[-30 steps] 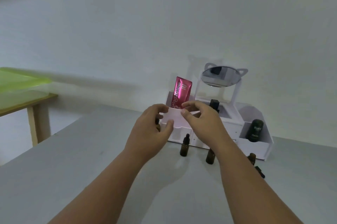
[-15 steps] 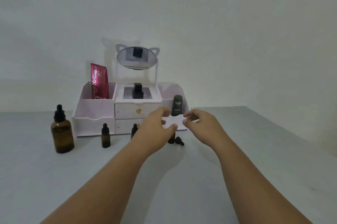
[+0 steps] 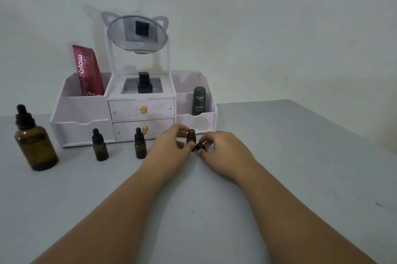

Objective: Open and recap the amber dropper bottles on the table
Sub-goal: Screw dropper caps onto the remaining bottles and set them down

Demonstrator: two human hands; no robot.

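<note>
My left hand grips a small amber bottle that stands uncapped on the grey table in front of the organiser. My right hand pinches its black dropper cap just to the right of the bottle, low near the table. Two more small amber dropper bottles, one and another, stand capped to the left. A large amber dropper bottle with a black cap stands at the far left.
A white cosmetic organiser with two drawers and a cat-ear mirror stands at the back against the wall. It holds a red tube, a dark Kahf bottle and a black bottle. The table's right edge runs diagonally.
The view swung left, then settled. Both hands dropped from in front of the organiser to the table; the left now grips the small bottle and the right holds its cap.
</note>
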